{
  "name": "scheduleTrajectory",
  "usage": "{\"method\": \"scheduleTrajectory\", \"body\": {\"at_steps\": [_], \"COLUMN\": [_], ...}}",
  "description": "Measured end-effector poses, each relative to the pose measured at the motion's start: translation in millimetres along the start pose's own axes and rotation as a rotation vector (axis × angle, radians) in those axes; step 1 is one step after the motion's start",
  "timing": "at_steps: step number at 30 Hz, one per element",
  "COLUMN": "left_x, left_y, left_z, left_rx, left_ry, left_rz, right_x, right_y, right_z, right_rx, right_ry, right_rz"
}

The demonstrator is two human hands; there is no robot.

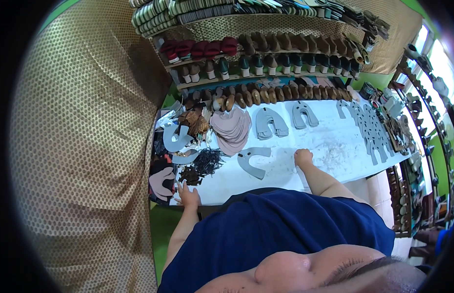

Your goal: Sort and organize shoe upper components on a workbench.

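Head view: the left hand (189, 196) lies flat on the near left edge of the white bench (285, 168), fingers spread wide and holding nothing, just beside a dark pile of scraps (190, 175). The right hand (303, 157) rests on the bench with fingers curled narrow; whether it grips anything I cannot tell. A grey cut-out (252, 160) lies flat between the hands, nearer the right one, apart from both. Far off stand shelves (266, 58) of shoe parts.
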State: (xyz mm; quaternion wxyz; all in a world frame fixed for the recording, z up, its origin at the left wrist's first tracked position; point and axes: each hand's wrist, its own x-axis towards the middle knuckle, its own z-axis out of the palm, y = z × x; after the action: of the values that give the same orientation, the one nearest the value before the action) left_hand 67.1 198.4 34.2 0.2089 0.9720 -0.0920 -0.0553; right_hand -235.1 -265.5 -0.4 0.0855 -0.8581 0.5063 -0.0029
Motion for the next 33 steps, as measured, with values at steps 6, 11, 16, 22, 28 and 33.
{"method": "scheduleTrajectory", "body": {"at_steps": [6,11,16,22,28,33], "left_x": [-13,-42,-69,-102,-118,-105], "left_y": [38,57,54,45,40,57], "left_z": [-1,-6,-6,-7,-11,-10], "left_rx": [-0.022,0.026,0.062,0.112,0.208,0.136], "left_ry": [0.092,0.112,0.103,0.080,0.026,0.048], "left_rz": [-0.026,-0.098,-0.111,-0.138,-0.159,-0.018], "right_x": [17,42,42,41,32,13], "right_y": [1,-31,-92,-154,-165,-158], "right_z": [-20,-25,-17,11,14,-8], "right_rx": [-0.139,-0.109,0.041,0.359,0.205,0.424], "right_ry": [0.050,-0.002,-0.094,-0.010,0.026,0.000], "right_rz": [-0.128,-0.305,-0.555,-0.814,-0.726,-0.784]}}
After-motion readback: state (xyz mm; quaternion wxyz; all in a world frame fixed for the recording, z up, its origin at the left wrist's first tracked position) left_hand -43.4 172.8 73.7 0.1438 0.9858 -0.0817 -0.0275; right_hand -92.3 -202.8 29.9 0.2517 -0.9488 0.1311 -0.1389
